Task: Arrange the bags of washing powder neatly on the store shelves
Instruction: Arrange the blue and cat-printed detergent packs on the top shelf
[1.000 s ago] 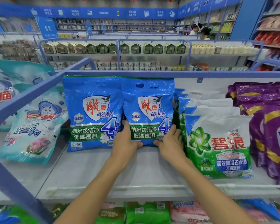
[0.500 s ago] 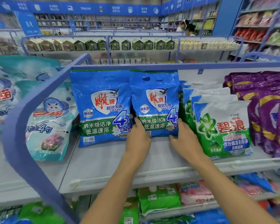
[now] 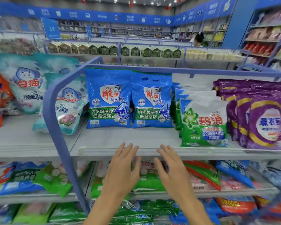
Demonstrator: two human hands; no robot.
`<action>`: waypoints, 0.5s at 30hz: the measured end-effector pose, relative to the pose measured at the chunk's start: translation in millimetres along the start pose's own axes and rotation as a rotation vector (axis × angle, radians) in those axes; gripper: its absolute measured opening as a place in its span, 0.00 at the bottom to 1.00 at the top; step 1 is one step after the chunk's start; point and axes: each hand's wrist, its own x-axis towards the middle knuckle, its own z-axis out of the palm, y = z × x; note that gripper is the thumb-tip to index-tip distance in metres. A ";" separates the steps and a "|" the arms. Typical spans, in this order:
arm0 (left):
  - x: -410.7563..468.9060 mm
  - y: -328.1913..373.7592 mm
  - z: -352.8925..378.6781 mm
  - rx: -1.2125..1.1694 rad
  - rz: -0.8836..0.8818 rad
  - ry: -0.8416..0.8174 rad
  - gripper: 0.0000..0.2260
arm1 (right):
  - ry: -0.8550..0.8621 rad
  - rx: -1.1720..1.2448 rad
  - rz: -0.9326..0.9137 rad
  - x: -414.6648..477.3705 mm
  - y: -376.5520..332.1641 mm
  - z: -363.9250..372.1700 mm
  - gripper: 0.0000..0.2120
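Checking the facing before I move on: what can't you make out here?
Head view only.
Bags behind the front green bag: only top edges show, count unclear.
Purple bags: cut off by the right edge.
Lower-shelf bags: partly covered by the left hand and right hand, and blurred.
Teal cat bag: crossed by the blue shelf frame.
Small print on the two blue bags: too small.
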 end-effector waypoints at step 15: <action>-196.6 -13.2 -53.8 0.029 -0.377 0.041 0.21 | -0.242 0.340 0.089 -143.2 -42.5 43.5 0.24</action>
